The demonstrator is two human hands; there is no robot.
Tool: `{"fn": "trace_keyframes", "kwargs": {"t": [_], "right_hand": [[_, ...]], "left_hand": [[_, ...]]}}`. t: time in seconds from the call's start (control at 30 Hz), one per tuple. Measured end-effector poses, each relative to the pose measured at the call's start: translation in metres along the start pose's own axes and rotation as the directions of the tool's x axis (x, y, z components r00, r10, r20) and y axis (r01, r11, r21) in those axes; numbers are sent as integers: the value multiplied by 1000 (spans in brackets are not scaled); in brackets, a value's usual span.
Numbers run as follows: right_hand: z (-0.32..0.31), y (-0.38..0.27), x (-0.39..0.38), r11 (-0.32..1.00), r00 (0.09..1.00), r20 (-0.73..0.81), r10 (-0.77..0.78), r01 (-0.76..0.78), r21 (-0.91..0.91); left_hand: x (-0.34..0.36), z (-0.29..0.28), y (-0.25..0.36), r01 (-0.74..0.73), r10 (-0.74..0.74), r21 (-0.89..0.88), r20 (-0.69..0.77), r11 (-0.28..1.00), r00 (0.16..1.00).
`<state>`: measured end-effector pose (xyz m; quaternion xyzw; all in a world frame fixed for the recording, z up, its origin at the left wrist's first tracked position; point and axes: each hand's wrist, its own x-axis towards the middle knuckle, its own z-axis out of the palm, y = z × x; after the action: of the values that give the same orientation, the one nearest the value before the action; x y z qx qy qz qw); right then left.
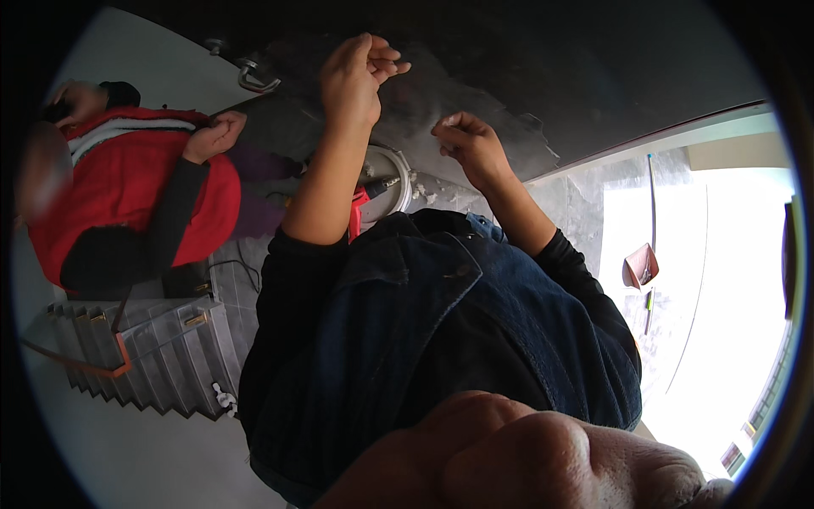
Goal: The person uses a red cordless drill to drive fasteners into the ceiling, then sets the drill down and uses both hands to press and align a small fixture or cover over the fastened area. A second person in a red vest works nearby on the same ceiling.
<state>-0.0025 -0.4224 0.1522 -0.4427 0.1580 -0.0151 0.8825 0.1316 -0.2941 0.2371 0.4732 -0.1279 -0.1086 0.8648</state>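
My left hand (pixel 352 81) is raised in front of a dark panel (pixel 644 68), its fingers curled toward the thumb. Lower and to the right, my right hand (pixel 473 148) is closed too, thumb and fingers bent together near the panel. Whatever either hand may pinch is too small or thin to make out. Between and behind the hands spreads a cloudy grey patch (pixel 483 93) with a ragged edge, on the panel's surface. Below my left forearm a red-and-black power tool (pixel 365 199) rests at a round white bucket (pixel 405 170).
A person in a red vest (pixel 203 208) stands close on my left, near a metal lever handle (pixel 254 78). Behind them are grey stairs (pixel 170 356) with a brown handrail (pixel 89 366). A long-handled dustpan (pixel 640 267) is at the bright right side. A dark cable (pixel 242 265) lies on the floor.
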Motion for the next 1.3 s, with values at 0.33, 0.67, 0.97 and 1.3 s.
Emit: {"fn": "trace_keyframes", "kwargs": {"t": [0.33,0.67,0.97,1.3], "right_hand": [[-5,1,-4,999,1000,-8,8,-9,-47],[-5,6,-3,999,1000,4,16,-15,-44],[0,7,-7,1000,1000,-5,4,-4,-14],[0,10,-9,1000,1000,-1,3,-3,-11]], "left_hand": [[4,-8,-3,-36,37,72,-4,997,999],[10,-8,4,101,-106,-88,-56,991,993],[9,-8,3,116,-120,-113,-29,987,992],[10,-9,14,154,-152,18,-63,988,986]]}}
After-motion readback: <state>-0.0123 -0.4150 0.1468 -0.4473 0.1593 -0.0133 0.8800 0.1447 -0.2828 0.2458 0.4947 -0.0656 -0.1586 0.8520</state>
